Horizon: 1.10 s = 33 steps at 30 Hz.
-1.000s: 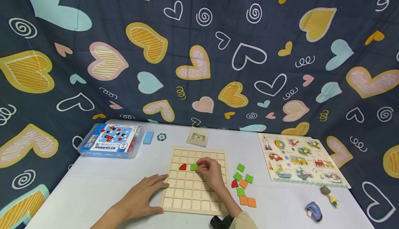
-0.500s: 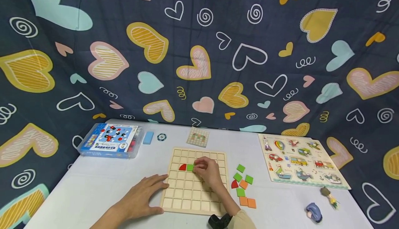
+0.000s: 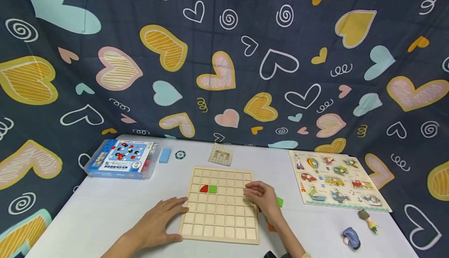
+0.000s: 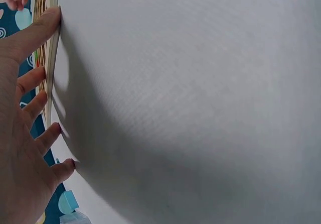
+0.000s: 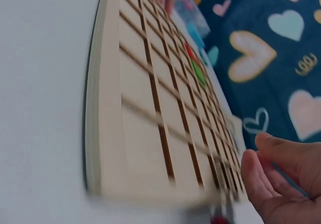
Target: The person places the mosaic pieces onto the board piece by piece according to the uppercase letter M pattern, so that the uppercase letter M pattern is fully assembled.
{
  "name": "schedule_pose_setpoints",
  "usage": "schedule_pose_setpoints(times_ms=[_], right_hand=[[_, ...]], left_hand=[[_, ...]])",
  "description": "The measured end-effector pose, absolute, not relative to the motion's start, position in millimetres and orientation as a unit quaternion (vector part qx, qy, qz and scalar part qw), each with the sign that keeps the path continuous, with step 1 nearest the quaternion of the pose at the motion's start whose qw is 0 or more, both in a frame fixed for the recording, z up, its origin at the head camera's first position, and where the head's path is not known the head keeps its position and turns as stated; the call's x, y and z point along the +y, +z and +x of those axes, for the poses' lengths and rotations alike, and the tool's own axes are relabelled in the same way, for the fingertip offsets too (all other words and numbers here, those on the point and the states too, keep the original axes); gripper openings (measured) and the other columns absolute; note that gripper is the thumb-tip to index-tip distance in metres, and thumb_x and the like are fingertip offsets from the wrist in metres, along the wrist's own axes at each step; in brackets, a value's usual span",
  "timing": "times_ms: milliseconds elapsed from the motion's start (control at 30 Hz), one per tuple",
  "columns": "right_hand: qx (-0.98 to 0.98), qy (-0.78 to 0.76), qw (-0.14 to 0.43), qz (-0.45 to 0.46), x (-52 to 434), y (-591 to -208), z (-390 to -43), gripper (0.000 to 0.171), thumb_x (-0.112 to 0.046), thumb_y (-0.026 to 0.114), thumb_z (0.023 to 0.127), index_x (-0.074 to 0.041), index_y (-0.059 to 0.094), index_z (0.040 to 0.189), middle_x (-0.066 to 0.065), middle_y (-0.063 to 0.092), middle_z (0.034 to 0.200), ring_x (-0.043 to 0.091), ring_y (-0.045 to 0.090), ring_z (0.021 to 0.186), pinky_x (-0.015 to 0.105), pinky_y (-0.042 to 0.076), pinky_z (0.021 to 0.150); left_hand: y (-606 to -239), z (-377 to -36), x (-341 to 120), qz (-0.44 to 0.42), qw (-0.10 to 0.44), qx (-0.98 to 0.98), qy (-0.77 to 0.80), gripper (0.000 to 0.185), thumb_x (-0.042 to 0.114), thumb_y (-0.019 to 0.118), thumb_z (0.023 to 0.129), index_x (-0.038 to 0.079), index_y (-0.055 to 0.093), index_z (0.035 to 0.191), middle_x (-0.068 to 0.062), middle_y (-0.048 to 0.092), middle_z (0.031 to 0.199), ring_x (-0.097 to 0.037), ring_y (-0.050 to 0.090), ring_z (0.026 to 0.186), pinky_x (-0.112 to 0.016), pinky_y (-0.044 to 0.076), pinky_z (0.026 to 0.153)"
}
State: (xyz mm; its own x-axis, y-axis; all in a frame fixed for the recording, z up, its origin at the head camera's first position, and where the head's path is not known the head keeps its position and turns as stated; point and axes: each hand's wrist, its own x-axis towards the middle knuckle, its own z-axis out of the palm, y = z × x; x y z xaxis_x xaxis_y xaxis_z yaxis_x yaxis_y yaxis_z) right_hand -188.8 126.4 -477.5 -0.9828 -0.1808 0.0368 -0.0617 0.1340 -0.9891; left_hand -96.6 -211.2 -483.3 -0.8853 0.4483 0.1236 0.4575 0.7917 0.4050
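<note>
Head view: right grip, loosely curled with nothing visible held, hovers over the right edge of the board. Loose tiles lie rightward, partly hidden; a red tile and green tile sit leftward. Left grip, spread, touches the board. Laying tiles seems underway; next likely calls for pinching another.

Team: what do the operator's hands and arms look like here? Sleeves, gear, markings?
Left hand and right hand: human, five-fingered, ungloved, no markings or cables visible. A bit of cream sleeve shows on the right arm; a black object beside it is too cropped to identify. No left sleeve in view.
</note>
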Motion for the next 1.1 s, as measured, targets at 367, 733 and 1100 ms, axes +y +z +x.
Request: schedule_pose_setpoints(times_ms=[367, 733, 1100], right_hand=[[0.780, -0.625, 0.033, -0.005, 189, -473, -176, 0.026, 0.005, 0.069, 0.083, 0.008, 0.063, 0.108, 0.022, 0.066, 0.107, 0.016, 0.068, 0.089, 0.021, 0.057, 0.078], [0.818, -0.569, 0.070, -0.039, 238, -474, -149, 0.040, -0.005, 0.074, 0.082, 0.006, 0.059, 0.117, 0.019, 0.065, 0.112, 0.010, 0.064, 0.092, 0.020, 0.054, 0.080], [0.841, -0.511, 0.140, -0.109, 259, -488, -133, 0.045, -0.013, 0.080, 0.077, 0.006, 0.061, 0.112, 0.011, 0.066, 0.102, 0.004, 0.057, 0.076, 0.021, 0.054, 0.062]], left_hand=[[-483, -97, -211, -0.241, 0.011, -0.944, -0.226, 0.069, 0.063, 0.068, 0.073, 0.021, 0.058, 0.127, -0.004, 0.042, 0.147, -0.038, 0.041, 0.131, -0.063, 0.034, 0.105], [-483, -97, -210, -0.236, 0.005, -0.945, -0.225, 0.069, 0.062, 0.068, 0.073, 0.021, 0.058, 0.127, -0.003, 0.041, 0.148, -0.039, 0.040, 0.131, -0.062, 0.033, 0.106], [-485, -96, -211, -0.243, 0.024, -0.944, -0.223, 0.068, 0.063, 0.068, 0.073, 0.021, 0.058, 0.126, -0.004, 0.042, 0.147, -0.039, 0.041, 0.130, -0.061, 0.034, 0.105]])
